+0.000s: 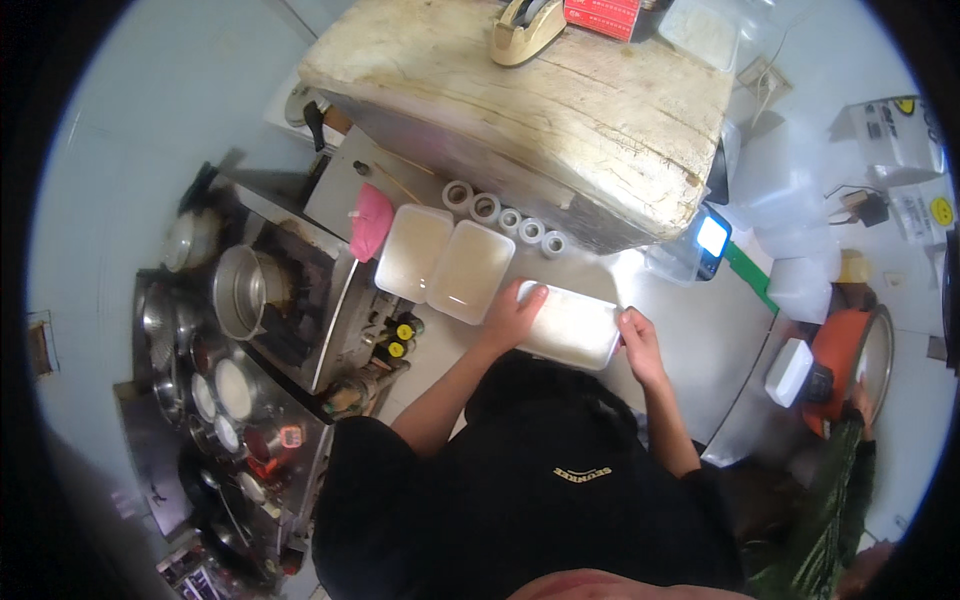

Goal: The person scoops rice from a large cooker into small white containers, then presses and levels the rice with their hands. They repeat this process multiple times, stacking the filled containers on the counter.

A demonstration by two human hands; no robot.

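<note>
A white rectangular plastic container (574,324) with a pale surface is held level in front of my body, over the near edge of the steel counter (675,337). My left hand (514,319) grips its left end, the thumb on the rim. The right end is in my right hand (637,341), thumb on top and fingers partly hidden beneath. Two similar containers, one (415,251) beside the other (472,271), lie on the counter to the left, near my left hand. Whether they bear lids or hold something, I cannot tell.
Several tape rolls (486,208) line the base of a worn raised block (525,112) bearing a tape dispenser (529,30). A pink cloth (370,223) lies left. A stove with a metal pot (244,291) stands further left. At right are a lit phone (711,236), an orange tub (840,367) and another person (832,495).
</note>
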